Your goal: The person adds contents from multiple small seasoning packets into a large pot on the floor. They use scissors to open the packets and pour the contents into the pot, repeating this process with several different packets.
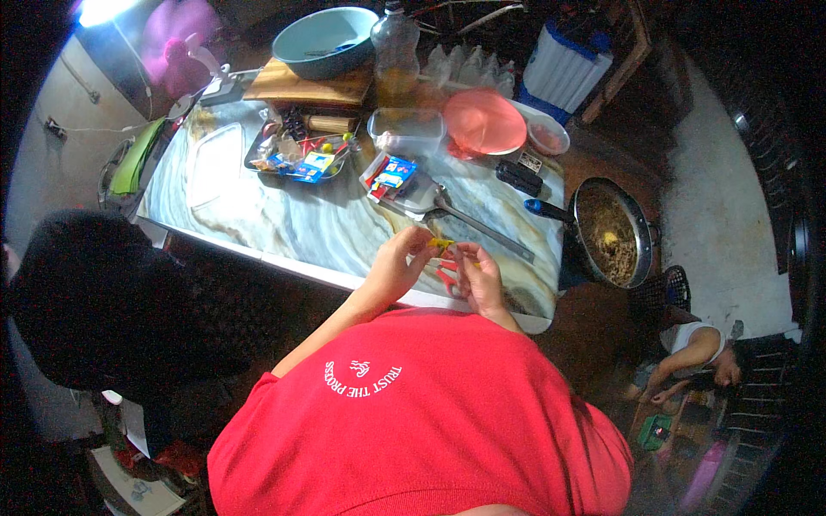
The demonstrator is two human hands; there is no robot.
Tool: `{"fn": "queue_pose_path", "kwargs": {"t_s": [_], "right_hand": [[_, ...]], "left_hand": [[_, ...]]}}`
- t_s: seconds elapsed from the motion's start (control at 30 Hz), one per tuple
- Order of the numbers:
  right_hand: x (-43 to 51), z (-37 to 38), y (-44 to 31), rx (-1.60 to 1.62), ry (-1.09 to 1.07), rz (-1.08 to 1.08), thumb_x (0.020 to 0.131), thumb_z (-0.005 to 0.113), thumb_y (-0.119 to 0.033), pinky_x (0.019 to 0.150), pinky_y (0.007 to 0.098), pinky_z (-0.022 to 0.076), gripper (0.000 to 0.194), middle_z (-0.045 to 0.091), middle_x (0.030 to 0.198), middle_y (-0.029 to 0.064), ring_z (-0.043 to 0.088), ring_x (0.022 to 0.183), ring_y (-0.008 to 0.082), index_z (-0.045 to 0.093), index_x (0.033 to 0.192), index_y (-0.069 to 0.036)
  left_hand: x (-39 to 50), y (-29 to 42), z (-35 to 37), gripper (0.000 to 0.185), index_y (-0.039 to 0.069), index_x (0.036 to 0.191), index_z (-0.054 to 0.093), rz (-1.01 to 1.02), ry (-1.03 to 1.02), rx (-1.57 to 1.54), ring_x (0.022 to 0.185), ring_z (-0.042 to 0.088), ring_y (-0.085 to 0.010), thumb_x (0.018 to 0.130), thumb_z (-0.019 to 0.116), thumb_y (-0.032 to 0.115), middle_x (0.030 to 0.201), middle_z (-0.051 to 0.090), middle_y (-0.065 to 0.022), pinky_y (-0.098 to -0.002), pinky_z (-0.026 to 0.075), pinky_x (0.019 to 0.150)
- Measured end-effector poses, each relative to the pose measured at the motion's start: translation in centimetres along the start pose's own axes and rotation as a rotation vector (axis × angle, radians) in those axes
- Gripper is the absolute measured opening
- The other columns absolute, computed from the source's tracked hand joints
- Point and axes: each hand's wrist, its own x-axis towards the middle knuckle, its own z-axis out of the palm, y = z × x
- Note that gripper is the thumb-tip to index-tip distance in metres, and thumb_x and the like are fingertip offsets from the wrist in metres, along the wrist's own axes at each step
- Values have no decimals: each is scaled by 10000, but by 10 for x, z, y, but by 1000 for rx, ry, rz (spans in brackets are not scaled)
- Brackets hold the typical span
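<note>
Over the front edge of the marble-patterned table (303, 232), my left hand (401, 259) pinches a small yellow packet (441, 243). My right hand (481, 276) meets it from the other side, with its fingers closed on the packet's right end. Just below the packet, a pair of scissors with red handles (445, 281) shows partly behind my right fingers; whether they lie on the table or hang from the hand I cannot tell. Beyond my hands lies a metal turner (481, 227), its broad blade to the left beside blue and red sachets (395, 173).
A wok (612, 233) with browned food stands at the right. Farther back are a tray of packets (258, 164), a clear plastic container (406, 122), a red-covered bowl (484, 121), a basin (326, 39) on a wooden board (310, 84), and a bottle (395, 58). Another person (690, 348) sits lower right.
</note>
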Motion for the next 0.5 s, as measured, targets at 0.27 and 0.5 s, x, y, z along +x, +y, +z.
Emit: {"fn": "queue_pose_path", "kwargs": {"t_s": [0.27, 0.5], "right_hand": [[-9, 7, -15, 35, -145, 30, 903, 601, -219, 399, 173, 314, 329, 607, 741, -28, 405, 455, 4, 526, 1206, -115], [-1, -1, -2, 8, -274, 73, 912, 571, -163, 419, 148, 328, 326, 691, 968, 78, 500, 515, -4, 524, 1227, -97]], "left_hand": [[-3, -7, -3, 215, 3, 1004, 621, -122, 6, -180, 806, 616, -126, 822, 701, 85, 877, 652, -70, -285, 497, 738], [7, -3, -11, 130, 2, 924, 622, 89, 19, 77, 755, 634, -252, 796, 645, -5, 809, 624, -111, -321, 492, 682]]}}
